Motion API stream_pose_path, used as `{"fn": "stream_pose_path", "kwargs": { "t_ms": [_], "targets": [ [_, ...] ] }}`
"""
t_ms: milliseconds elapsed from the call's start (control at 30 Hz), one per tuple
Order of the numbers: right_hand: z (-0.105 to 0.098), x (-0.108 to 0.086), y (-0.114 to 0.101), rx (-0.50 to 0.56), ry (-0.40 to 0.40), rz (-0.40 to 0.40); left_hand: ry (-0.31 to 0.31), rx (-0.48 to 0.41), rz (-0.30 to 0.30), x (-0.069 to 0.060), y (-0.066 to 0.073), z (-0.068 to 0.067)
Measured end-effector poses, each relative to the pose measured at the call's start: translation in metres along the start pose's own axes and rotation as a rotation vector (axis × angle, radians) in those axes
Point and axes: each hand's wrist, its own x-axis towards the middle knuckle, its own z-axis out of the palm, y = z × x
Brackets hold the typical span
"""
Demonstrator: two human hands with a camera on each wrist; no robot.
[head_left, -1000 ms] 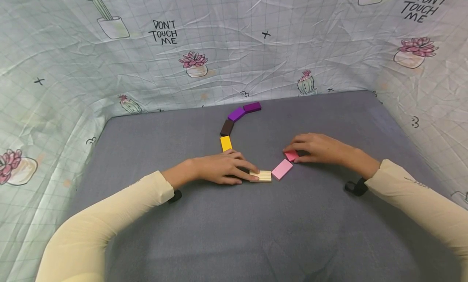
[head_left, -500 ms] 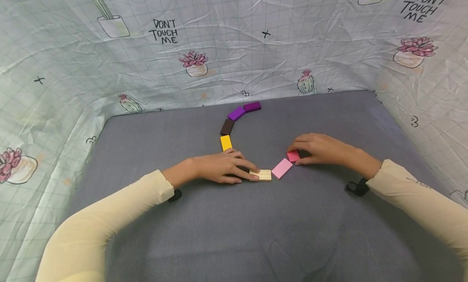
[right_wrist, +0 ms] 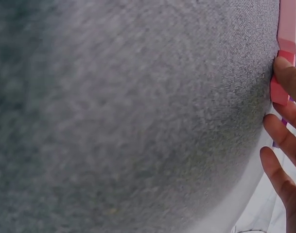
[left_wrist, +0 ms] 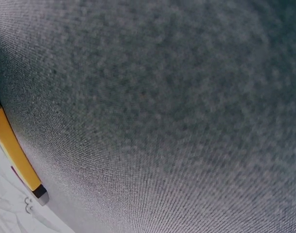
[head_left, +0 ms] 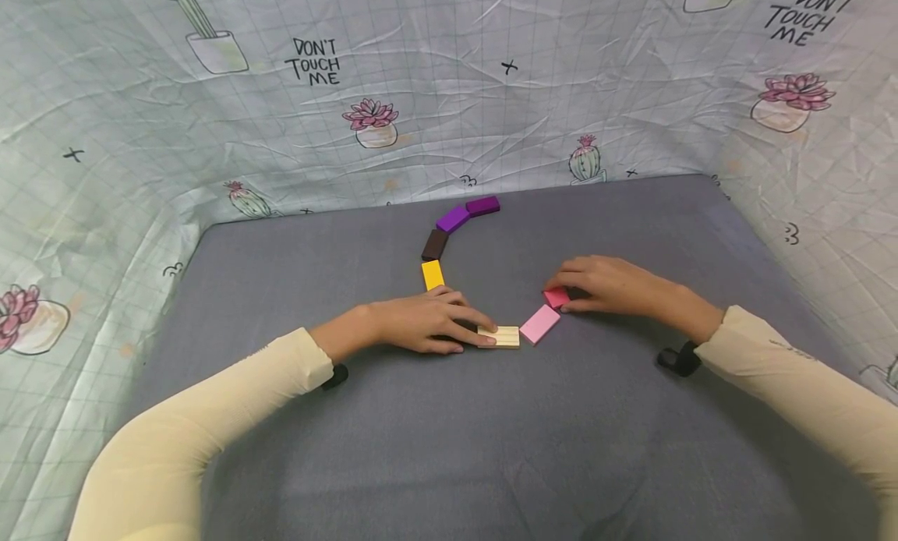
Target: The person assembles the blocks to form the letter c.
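Observation:
Flat domino-shaped blocks form a curved line on the grey cloth. My left hand [head_left: 424, 324] lies palm down, two extended fingertips resting on the left end of a bare-wood block [head_left: 508, 337]. A light pink block [head_left: 539, 324] continues the line to its right. My right hand [head_left: 609, 284] pinches a small coral-pink block [head_left: 556, 298] between thumb and fingers, at the light pink block's far end. In the right wrist view the thumb presses the near side of that coral-pink block [right_wrist: 279, 91], and the other fingers are spread. The left wrist view shows no left fingers clearly.
A yellow block [head_left: 433, 274], dark brown block [head_left: 435, 245], violet block [head_left: 453, 219] and dark purple block [head_left: 483, 206] curve away behind my left hand. Printed fabric [head_left: 449, 97] walls the grey surface [head_left: 449, 447] at the back and sides.
My right hand shifts slightly right with the coral-pink block, then back left against the light pink block's end. My left hand stays on the bare-wood block.

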Motion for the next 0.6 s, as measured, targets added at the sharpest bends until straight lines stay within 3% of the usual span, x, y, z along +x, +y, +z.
{"fn": "stream_pose_path", "kwargs": {
  "t_ms": [300, 600],
  "targets": [
    [-0.001, 0.007, -0.001, 0.001, -0.010, -0.013, 0.002, -0.010, -0.003, 0.000, 0.001, 0.001],
    [-0.006, -0.003, 0.000, 0.041, -0.040, 0.021, 0.009, 0.002, 0.000, 0.000, 0.000, 0.001]
  ]
}}
